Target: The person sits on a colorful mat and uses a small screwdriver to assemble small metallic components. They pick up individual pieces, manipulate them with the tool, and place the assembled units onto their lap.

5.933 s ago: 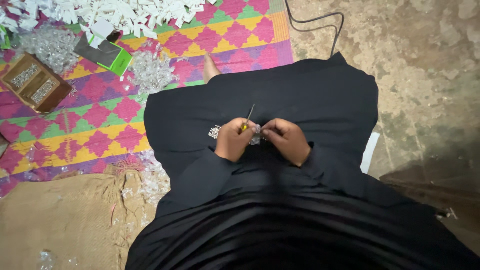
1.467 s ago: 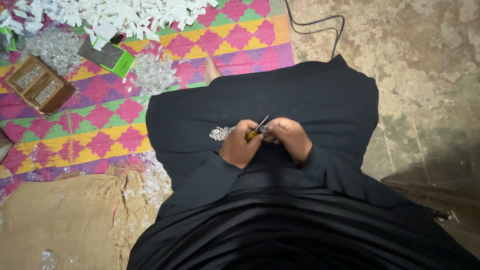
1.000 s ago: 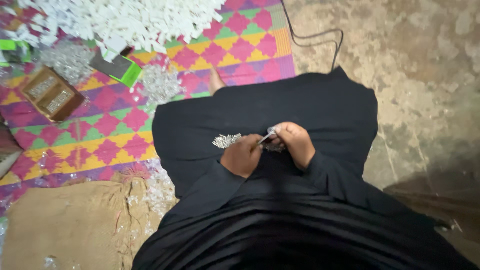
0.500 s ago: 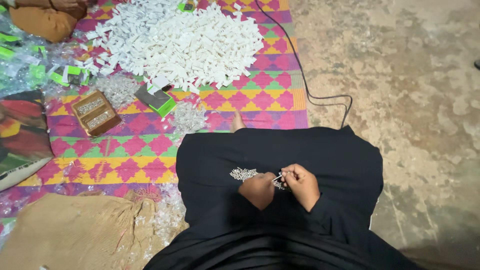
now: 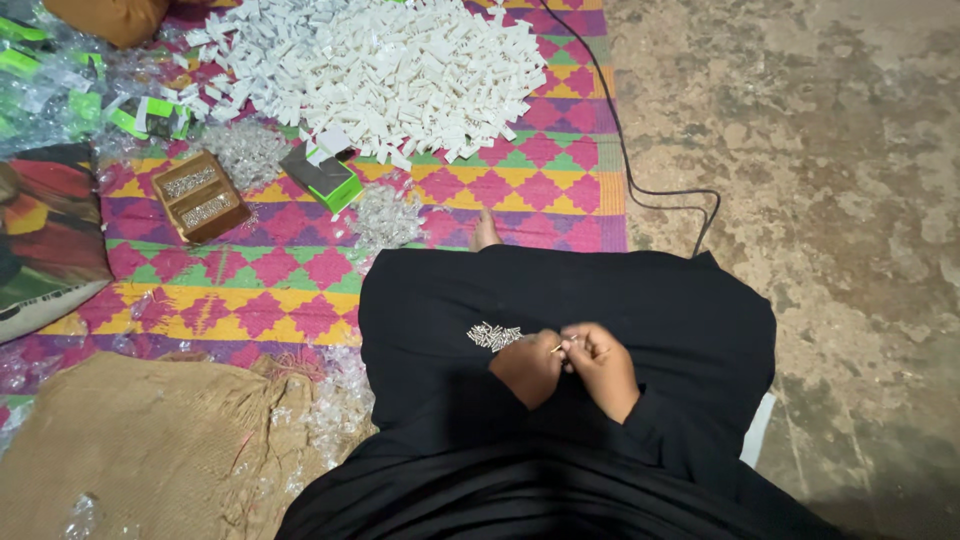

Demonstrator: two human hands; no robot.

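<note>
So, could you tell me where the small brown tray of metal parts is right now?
In the head view, the brown tray lies upper left on the patterned mat, left of the green box.

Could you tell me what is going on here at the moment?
A person in black clothing sits on the floor and works with both hands over their lap. The left hand and right hand are pressed together around something small, with a thin yellowish tool tip showing between them. A little cluster of small metal pieces lies on the lap beside the hands. Ahead, on the patterned mat, sit a big pile of white plastic parts and a small wooden box.
</note>
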